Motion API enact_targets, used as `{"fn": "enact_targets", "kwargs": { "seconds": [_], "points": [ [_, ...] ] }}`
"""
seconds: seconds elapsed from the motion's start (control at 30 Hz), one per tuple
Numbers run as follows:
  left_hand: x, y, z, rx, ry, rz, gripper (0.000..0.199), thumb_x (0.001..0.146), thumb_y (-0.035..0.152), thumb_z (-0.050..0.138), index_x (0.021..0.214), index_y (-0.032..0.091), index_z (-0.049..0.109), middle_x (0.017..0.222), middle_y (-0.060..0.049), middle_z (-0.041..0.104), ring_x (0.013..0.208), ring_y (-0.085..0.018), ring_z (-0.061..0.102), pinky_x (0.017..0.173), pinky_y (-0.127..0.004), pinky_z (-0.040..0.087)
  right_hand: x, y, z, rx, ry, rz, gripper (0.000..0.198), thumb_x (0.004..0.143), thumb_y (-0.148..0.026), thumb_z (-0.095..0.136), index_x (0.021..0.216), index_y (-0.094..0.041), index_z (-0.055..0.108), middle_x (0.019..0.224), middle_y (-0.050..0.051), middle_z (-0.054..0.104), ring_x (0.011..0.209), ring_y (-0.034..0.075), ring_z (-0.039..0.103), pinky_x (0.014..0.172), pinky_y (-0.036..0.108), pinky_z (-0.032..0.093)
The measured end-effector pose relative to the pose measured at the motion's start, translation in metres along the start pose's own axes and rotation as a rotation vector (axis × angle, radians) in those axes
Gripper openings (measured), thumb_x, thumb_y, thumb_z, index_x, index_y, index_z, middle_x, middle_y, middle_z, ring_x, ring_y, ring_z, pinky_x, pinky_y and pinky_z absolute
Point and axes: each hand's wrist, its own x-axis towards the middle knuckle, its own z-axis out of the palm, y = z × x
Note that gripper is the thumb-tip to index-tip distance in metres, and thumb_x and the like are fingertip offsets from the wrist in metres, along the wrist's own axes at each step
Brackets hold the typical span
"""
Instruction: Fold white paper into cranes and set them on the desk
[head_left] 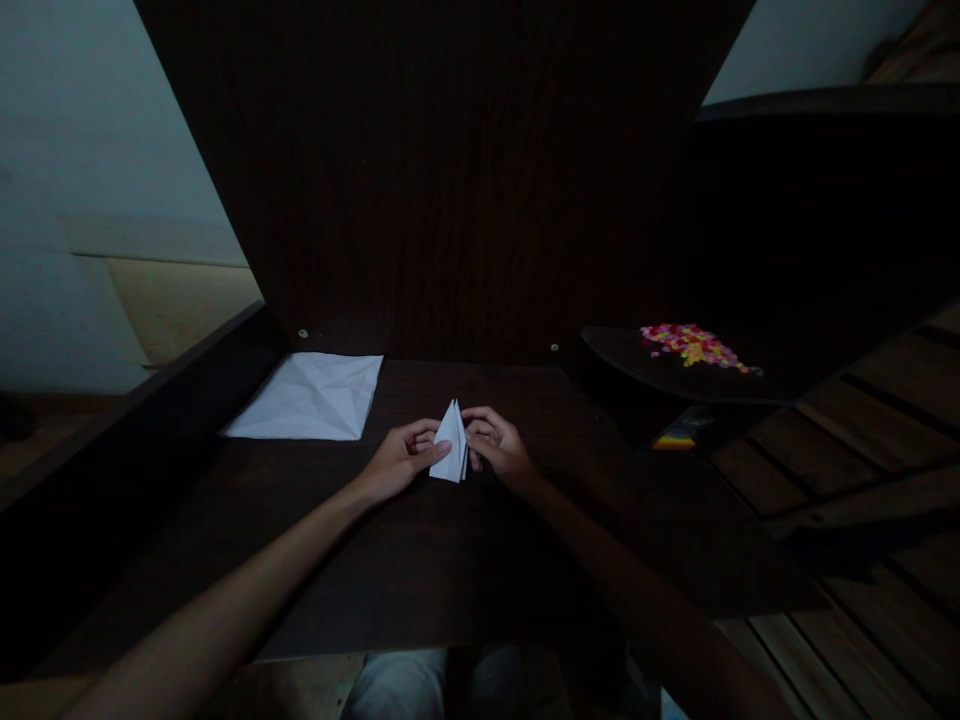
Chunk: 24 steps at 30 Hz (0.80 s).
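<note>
A small piece of folded white paper (453, 462) is held upright above the dark desk, its narrow point at the top and several layers showing along its right side. My left hand (405, 458) grips it from the left, thumb flat on the front face and fingers behind. From the right, my right hand (501, 452) pinches the layered edge between thumb and fingers. Behind and left of my left hand lies a stack of creased white paper sheets (315, 395), flat on the desk.
The dark wooden desk (360, 580) has a raised side board (127, 450) at left and a tall back panel (450, 180). On a curved shelf (615, 350) at right lies a heap of small pink, red and yellow pieces (694, 346). A rainbow-striped item (673, 441) sits beneath it.
</note>
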Motion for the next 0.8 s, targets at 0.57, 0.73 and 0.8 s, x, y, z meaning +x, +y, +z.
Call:
{"fn": "enact_targets", "kwargs": {
  "seconds": [0.57,0.73,0.8],
  "points": [
    [0.0006,-0.0008,0.0019,0.068,0.085,-0.053,0.034,0.071,0.039,0.069,0.092,0.013,0.067,0.075,-0.003,0.066,0.065,-0.014,0.058,0.06,-0.023,0.042,-0.0028,-0.0023,0.0028,-0.086,0.068,-0.078,0.048,0.066,-0.027,0.071,0.108,-0.023,0.048,0.084,-0.003,0.05,0.047,0.003,0.045,0.04,0.016,0.04],
    [-0.0002,-0.002,0.0021,0.003,0.066,-0.075,0.033,0.07,0.041,0.069,0.09,0.014,0.064,0.07,-0.001,0.062,0.06,-0.013,0.056,0.052,-0.022,0.044,-0.0042,-0.0024,0.0045,-0.136,0.109,-0.127,0.045,0.066,-0.026,0.071,0.104,-0.021,0.048,0.085,-0.002,0.051,0.048,0.003,0.044,0.042,0.017,0.038],
    [-0.001,-0.0022,0.0026,-0.031,0.05,-0.1,0.035,0.07,0.042,0.07,0.091,0.015,0.062,0.069,0.0,0.059,0.059,-0.014,0.056,0.048,-0.023,0.046,-0.0045,-0.0028,0.0046,-0.144,0.116,-0.129,0.043,0.066,-0.026,0.07,0.103,-0.021,0.049,0.085,-0.001,0.052,0.05,0.003,0.044,0.044,0.017,0.037]
  ]
}}
